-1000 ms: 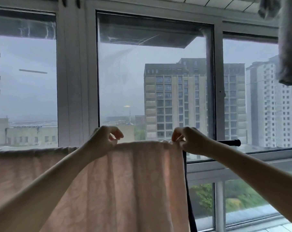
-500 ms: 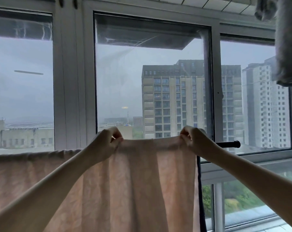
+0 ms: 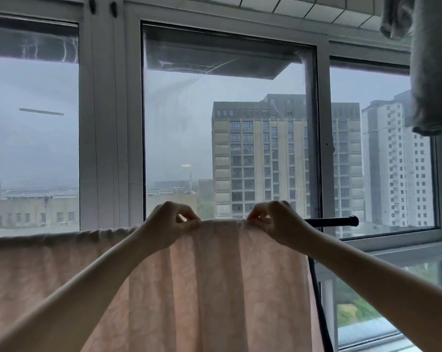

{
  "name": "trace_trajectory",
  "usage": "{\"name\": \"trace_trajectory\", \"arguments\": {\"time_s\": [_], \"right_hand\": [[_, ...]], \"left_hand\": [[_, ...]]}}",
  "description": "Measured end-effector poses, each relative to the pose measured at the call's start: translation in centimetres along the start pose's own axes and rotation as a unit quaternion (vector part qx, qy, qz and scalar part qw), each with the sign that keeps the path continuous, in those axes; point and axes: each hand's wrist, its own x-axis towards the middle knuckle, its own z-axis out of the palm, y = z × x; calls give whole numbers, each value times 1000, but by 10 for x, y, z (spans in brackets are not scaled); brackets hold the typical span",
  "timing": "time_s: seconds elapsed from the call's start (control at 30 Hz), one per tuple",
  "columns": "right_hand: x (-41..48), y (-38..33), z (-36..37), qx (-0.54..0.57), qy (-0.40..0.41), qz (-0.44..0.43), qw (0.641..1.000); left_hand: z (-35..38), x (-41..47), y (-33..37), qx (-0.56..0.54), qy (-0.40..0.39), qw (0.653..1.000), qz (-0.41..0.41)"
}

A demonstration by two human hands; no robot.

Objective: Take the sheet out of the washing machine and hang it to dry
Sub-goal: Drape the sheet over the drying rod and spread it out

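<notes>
- Window frame (image 3: 105,123): we note pale uprights and three panes filling everything behind and above both grips, with grey sky through the glass
- Sheet (image 3: 215,288): pale pink with a faint pattern, draped over a rail we cannot see. Its top fold runs level from the far left edge across to the two grips. Below both hands the cloth hangs straight down and out of the bottom of view, with soft vertical folds between and under the grips
- Tower block (image 3: 260,158): outside the glass, straight above and behind the right grip, many storeys, beige-grey
- Grey cloth (image 3: 433,72): hangs from overhead, high above and to the right of the right grip, well apart from the sheet
- Left hand (image 3: 169,224): pinches the sheet's top edge between thumb and fingertips, the other fingers curled in. Its forearm reaches up from the lower left, crossing in front of the hanging cloth
- Right hand (image 3: 273,224): takes the same pinch on the top edge, close to the sheet's right end. We record both grips at one height, near each other, a short span of top edge between them
- Black rod (image 3: 334,221): bare, level with the grips, juts out to the right of the right grip and ends in a round cap
- Black upright (image 3: 319,301): below and right of the right grip, runs down just beside the sheet's right edge
</notes>
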Motion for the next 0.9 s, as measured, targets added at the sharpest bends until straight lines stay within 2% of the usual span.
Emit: {"name": "trace_trajectory", "arguments": {"time_s": [0.2,0.33,0.43,0.5,0.63,0.67,0.8,0.9], "right_hand": [[-4,5,13,-11,72,53,996],[-9,16,-2,22,180,116,977],[-16,24,-21,21,230,137,963],[-25,22,-28,19,205,131,970],[-40,12,-30,11,53,94,994],[-41,12,-30,8,44,93,995],[-38,26,-36,-3,95,117,989],[-35,37,-36,-33,51,145,987]], "left_hand": [[3,1,-10,21,35,999,2],[7,0,-12,0,107,994,-3],[6,-2,-12,-35,118,992,-18],[4,-7,-10,-31,94,995,-11],[6,-11,-2,-21,58,998,4],[8,-9,0,-18,57,998,4],[16,-4,5,28,64,997,30],[22,-2,10,116,51,990,59]]}}
